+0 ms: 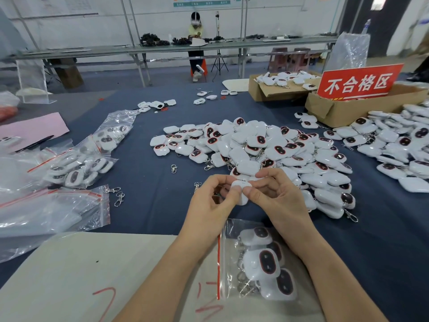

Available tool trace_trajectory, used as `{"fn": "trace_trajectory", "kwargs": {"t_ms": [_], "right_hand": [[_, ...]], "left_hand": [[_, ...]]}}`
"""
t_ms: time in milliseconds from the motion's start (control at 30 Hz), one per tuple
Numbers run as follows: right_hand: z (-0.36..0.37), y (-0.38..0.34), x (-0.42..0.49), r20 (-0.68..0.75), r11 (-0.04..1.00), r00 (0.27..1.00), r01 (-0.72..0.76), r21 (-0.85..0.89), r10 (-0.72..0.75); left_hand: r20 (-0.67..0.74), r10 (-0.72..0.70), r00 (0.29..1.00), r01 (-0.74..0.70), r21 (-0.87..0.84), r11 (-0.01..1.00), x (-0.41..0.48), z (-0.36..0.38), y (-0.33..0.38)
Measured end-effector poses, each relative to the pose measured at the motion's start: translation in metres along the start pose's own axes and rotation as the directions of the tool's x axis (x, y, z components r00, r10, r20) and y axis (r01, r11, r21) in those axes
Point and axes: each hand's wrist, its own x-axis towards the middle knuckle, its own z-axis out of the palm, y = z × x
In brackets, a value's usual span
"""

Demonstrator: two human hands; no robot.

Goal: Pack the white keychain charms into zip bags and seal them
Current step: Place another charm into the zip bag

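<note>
Bag (227, 263) near; left hand (209, 201), right hand (281, 198) pinch charm (242, 199).

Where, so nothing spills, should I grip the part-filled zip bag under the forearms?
Probably pinch the zip bag at its red strip, coming from the left: the mouth faces that way and lies flat, while the charms bulk up the right side.

Your dark navy cloth surface (148, 219) carries glossy white plastic charms (253, 145) with red-rimmed black ovals, red-striped clear zip bags (257, 259), and a red sign (358, 82) lettered white.
</note>
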Motion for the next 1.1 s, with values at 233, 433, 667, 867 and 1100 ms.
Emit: {"fn": "trace_trajectory", "kwargs": {"t_ms": [233, 433, 667, 867, 1100], "right_hand": [[-0.002, 0.003, 0.001, -0.005, 1.0, 1.0, 0.018, -0.011, -0.018], [-0.002, 0.003, 0.0, 0.041, 0.999, 0.998, 0.039, -0.027, -0.038], [0.004, 0.006, 0.0, 0.062, 0.998, 0.997, 0.043, -0.049, -0.04], [-0.001, 0.011, 0.001, 0.043, 1.0, 0.999, 0.009, 0.001, -0.009], [-0.002, 0.01, 0.0, 0.025, 1.0, 1.0, -0.006, -0.026, 0.007]], "left_hand": [[-0.001, -0.01, 1.0, 0.01, 0.03, 0.999, 0.0, 0.003, 0.002], [0.02, -0.002, 1.0, 0.001, 0.069, 0.998, 0.0, 0.005, 0.002], [-0.102, 0.038, 0.994, -0.033, 0.046, 0.998, -0.002, 0.005, 0.005], [-0.131, 0.09, 0.987, -0.083, 0.057, 0.995, -0.002, 0.006, 0.004], [-0.113, 0.069, 0.991, -0.065, 0.037, 0.997, -0.001, 0.006, 0.004]]}}
